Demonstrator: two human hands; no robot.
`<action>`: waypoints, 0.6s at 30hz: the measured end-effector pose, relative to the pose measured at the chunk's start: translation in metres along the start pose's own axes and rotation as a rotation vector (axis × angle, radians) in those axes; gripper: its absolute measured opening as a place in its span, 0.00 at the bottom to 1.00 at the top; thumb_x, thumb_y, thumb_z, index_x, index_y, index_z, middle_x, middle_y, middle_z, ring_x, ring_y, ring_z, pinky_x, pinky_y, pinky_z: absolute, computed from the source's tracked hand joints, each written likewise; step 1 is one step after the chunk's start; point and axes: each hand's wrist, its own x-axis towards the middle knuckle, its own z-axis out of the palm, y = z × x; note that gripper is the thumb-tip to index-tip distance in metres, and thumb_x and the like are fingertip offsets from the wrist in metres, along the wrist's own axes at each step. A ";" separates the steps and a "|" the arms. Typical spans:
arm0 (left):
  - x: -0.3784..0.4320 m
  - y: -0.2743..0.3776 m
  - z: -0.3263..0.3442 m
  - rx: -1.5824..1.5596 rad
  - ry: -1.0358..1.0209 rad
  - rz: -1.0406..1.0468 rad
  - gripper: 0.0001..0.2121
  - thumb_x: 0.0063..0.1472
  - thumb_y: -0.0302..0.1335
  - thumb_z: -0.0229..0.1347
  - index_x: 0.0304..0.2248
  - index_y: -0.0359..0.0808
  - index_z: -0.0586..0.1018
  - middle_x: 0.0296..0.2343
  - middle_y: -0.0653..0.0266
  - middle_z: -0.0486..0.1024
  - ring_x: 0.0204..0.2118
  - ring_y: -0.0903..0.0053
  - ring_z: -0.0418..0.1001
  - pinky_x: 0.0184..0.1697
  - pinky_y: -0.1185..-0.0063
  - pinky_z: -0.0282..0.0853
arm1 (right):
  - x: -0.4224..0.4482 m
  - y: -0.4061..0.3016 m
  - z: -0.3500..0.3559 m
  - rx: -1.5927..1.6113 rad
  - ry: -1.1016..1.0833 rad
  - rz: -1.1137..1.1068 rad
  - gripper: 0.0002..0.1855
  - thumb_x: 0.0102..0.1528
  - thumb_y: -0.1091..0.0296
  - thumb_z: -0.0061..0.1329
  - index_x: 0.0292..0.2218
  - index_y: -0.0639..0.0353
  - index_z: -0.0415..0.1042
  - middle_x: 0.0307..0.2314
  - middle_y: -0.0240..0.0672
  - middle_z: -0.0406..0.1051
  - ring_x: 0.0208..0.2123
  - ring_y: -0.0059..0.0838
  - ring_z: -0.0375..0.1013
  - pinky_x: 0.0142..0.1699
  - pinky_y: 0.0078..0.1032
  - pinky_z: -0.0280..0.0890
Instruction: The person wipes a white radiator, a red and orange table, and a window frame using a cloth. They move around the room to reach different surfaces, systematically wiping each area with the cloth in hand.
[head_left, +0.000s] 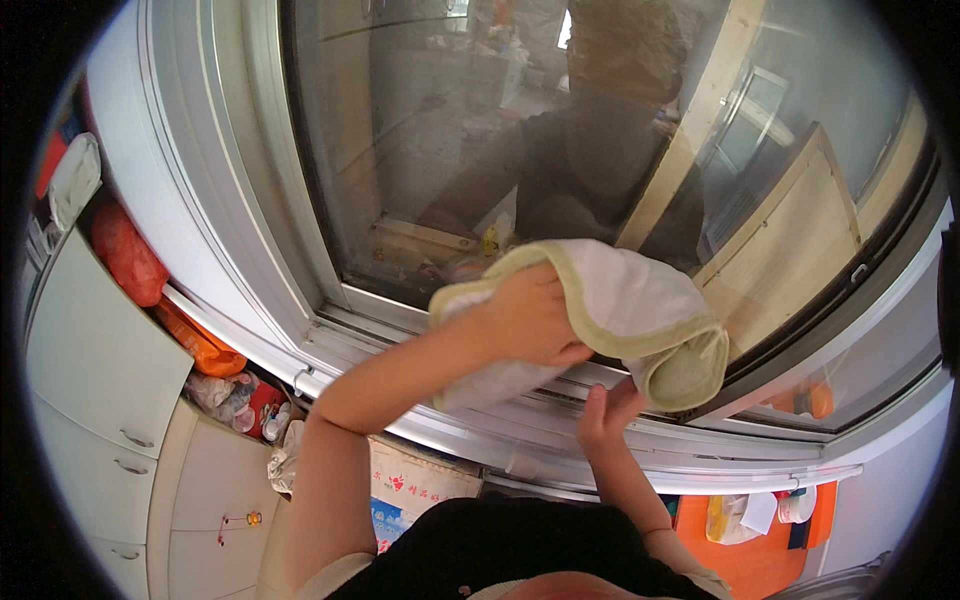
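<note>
My left hand (536, 319) grips a white cloth (630, 292) with a pale green border. The cloth hangs in folds in front of the lower part of a window pane (450, 150). Its right end curls over and shows a greenish inside. Below that curl is my right hand (609, 416), thumb raised and apart from the fingers. The fingertips of this hand are partly hidden at the cloth's lower edge, so whether they pinch it is unclear. Under both hands runs the sliding window's sill track (375, 330).
A white rail (420, 431) crosses below the sill. Pale cabinets (105, 345) stand at left, with a red plastic bag (127, 255) and an orange bag (199, 337) behind them. Printed boxes (412, 480) lie below. At lower right, an orange surface (750, 566) holds a tub (795, 506). A wood-framed panel (795, 247) leans beyond the glass.
</note>
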 end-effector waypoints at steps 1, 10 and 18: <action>-0.005 0.007 -0.001 -0.074 -0.046 -0.045 0.19 0.47 0.41 0.56 0.38 0.39 0.78 0.41 0.60 0.74 0.46 0.64 0.70 0.56 0.67 0.59 | 0.018 -0.007 0.012 0.049 0.001 -0.010 0.28 0.51 0.76 0.46 0.53 0.74 0.58 0.51 0.56 0.59 0.56 0.49 0.57 0.62 0.43 0.43; -0.086 0.017 -0.015 -0.454 0.332 -0.358 0.16 0.61 0.35 0.44 0.35 0.36 0.81 0.38 0.58 0.77 0.44 0.60 0.71 0.50 0.68 0.64 | 0.109 -0.009 0.045 -0.646 0.085 -0.820 0.15 0.52 0.66 0.47 0.42 0.46 0.76 0.40 0.29 0.71 0.46 0.35 0.67 0.58 0.41 0.53; -0.145 0.021 -0.058 0.019 0.304 -0.876 0.13 0.55 0.21 0.49 0.41 0.31 0.74 0.40 0.52 0.71 0.43 0.57 0.68 0.49 0.69 0.63 | 0.240 -0.081 0.018 -0.745 0.039 -0.887 0.20 0.49 0.72 0.45 0.40 0.37 0.79 0.49 0.25 0.69 0.52 0.35 0.65 0.60 0.44 0.50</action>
